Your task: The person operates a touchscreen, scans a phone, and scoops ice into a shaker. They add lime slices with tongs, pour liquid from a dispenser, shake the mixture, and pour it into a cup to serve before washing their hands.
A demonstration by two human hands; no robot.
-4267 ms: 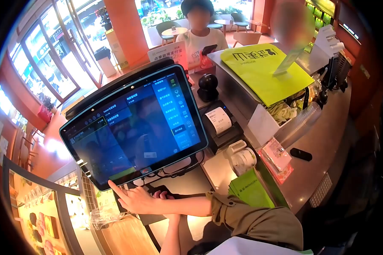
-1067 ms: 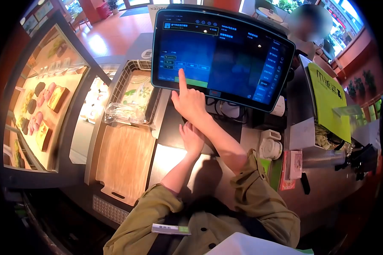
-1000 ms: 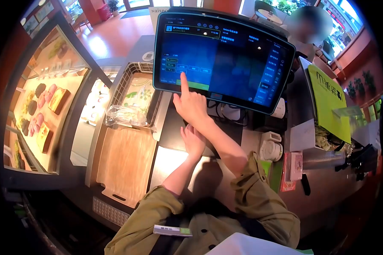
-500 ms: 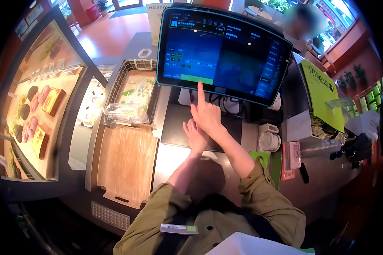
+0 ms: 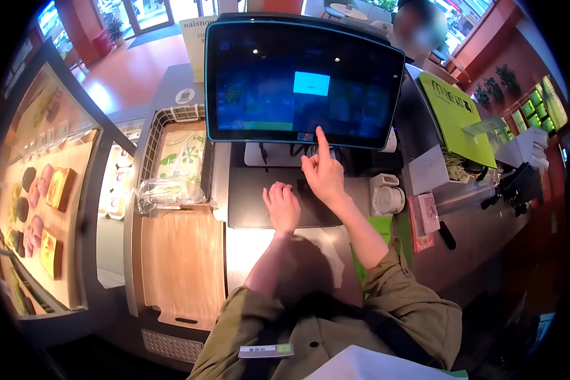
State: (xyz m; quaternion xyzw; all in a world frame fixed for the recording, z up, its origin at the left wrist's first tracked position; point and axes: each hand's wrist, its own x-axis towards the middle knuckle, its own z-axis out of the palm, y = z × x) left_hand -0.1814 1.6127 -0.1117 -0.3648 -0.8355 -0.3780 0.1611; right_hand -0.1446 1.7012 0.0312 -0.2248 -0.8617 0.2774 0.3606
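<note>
A wide touchscreen [image 5: 253, 69] stands before me, dimmed, with a small light-blue box lit near its middle. My right hand [image 5: 325, 177] holds nothing; its index finger is stretched out, the tip overlapping the screen's lower edge, while the other fingers curl in. Lower and to the left, my left hand [image 5: 284, 208] is over the dark mat [image 5: 247, 190] with its fingers loosely bent and slightly apart, nothing in them. Beside the right forearm sits a white roll holder [image 5: 388, 196].
On the left are a wooden tray [image 5: 182, 266], a wire basket [image 5: 147, 136] with plastic-wrapped packets [image 5: 171, 193], and a lit bread case [image 5: 44, 202]. To the right lie a green bag [image 5: 453, 114], a pink packet [image 5: 422, 231] and a dark object [image 5: 447, 235]. A person [image 5: 418, 31] is behind the screen.
My right hand has shifted right along the screen's lower edge, and my hands have drawn apart. The display has dimmed and a light-blue box has appeared. The view has turned somewhat.
</note>
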